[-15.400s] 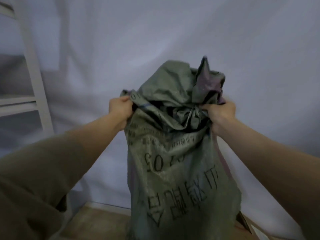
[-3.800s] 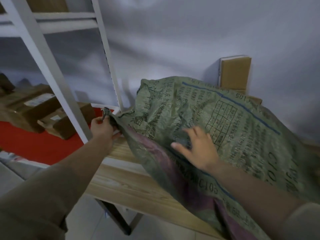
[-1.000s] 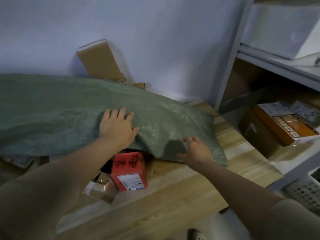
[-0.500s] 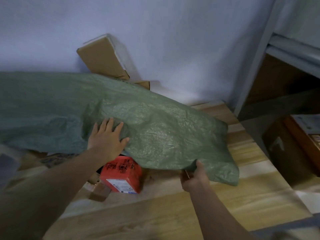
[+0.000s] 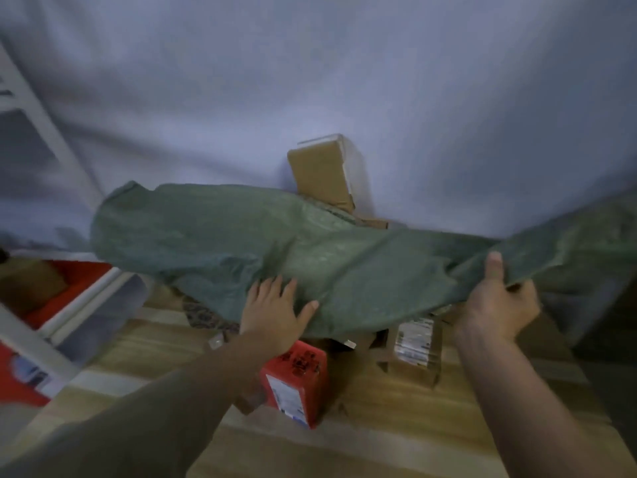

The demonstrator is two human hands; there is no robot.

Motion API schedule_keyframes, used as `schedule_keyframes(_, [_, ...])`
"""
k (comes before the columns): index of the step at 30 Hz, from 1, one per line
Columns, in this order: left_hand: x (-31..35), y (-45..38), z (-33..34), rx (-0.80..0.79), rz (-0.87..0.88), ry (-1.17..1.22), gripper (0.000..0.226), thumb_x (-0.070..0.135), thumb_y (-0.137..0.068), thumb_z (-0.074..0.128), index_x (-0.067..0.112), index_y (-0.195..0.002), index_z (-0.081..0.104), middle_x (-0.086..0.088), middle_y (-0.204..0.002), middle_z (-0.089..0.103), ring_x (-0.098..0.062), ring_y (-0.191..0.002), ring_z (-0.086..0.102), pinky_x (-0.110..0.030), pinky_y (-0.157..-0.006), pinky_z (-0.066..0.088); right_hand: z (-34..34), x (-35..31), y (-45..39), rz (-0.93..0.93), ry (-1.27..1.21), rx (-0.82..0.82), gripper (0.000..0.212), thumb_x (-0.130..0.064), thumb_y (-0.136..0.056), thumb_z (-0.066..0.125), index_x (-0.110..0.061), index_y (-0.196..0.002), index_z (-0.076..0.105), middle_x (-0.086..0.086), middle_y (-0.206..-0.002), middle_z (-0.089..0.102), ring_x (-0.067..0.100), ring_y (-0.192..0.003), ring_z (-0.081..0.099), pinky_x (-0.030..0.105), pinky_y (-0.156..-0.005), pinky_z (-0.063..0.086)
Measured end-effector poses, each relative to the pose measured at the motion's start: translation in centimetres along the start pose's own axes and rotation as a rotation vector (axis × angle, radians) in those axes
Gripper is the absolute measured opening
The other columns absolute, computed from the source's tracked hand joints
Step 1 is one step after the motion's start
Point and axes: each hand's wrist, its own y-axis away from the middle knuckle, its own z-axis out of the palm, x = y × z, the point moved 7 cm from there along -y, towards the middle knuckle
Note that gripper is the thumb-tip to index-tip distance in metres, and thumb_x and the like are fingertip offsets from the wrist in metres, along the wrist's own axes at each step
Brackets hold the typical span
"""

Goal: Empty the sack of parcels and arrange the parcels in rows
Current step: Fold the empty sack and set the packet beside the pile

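Sack point(image 5: 220, 236): limp, light woven cloth; right hand point(image 5: 499, 305) pinches its hem, left hand point(image 5: 272, 312) lies spread flat on it above the red parcel point(image 5: 296, 381); hem likely grips best.

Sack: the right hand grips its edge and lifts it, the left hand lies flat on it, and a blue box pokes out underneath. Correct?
Not quite. The head view shows the box under the sack is red, not blue. The right hand and left hand are as stated.

The right hand point(image 5: 499, 305) has lifted the sack point(image 5: 275, 250) edge, uncovering a brown parcel point(image 5: 418, 350) beside the red parcel point(image 5: 296, 381).
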Motion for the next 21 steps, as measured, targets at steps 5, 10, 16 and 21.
schedule_keyframes(5, [-0.6,0.7,1.8,-0.195,0.137,0.314,0.070,0.064,-0.097,0.028,0.026,-0.155,0.020,0.000,-0.160,0.027,-0.020,-0.146,0.025,-0.034,-0.120,0.019,9.4,-5.6,4.3,-0.210,0.135,-0.454,0.014,-0.034,-0.087,0.071,-0.028,-0.099,0.068,0.005,-0.131,0.062,0.011,-0.112,0.064,0.029,-0.099,0.053])
schedule_keyframes(10, [-4.8,0.6,-0.6,0.036,0.259,0.417,0.051,0.057,-0.097,0.032,0.025,-0.128,0.057,0.004,-0.128,0.057,-0.016,-0.120,0.053,-0.032,-0.100,0.044,19.0,-8.2,12.4,-0.417,0.298,-0.843,0.012,-0.030,-0.091,0.067,-0.036,-0.100,0.065,0.011,-0.134,0.059,0.021,-0.116,0.062,0.045,-0.101,0.052])
schedule_keyframes(16, [-18.8,1.1,-5.8,0.563,-0.068,0.590,0.040,0.045,-0.096,0.037,0.018,-0.096,0.067,0.001,-0.097,0.060,-0.018,-0.094,0.058,-0.035,-0.079,0.048,29.4,-4.6,24.7,-0.809,0.539,-1.181,0.050,-0.040,-0.087,0.062,-0.012,-0.130,0.064,0.005,-0.147,0.051,0.023,-0.132,0.051,0.051,-0.109,0.042])
schedule_keyframes(21, [-29.1,1.4,-3.8,0.357,-0.443,1.484,0.040,0.050,-0.099,0.043,0.020,-0.121,0.056,-0.001,-0.116,0.061,-0.018,-0.109,0.058,-0.029,-0.083,0.042,33.8,4.2,35.2,-1.177,1.003,-1.597,0.038,-0.035,-0.096,0.058,-0.016,-0.130,0.063,0.000,-0.150,0.043,0.024,-0.142,0.036,0.073,-0.111,0.014])
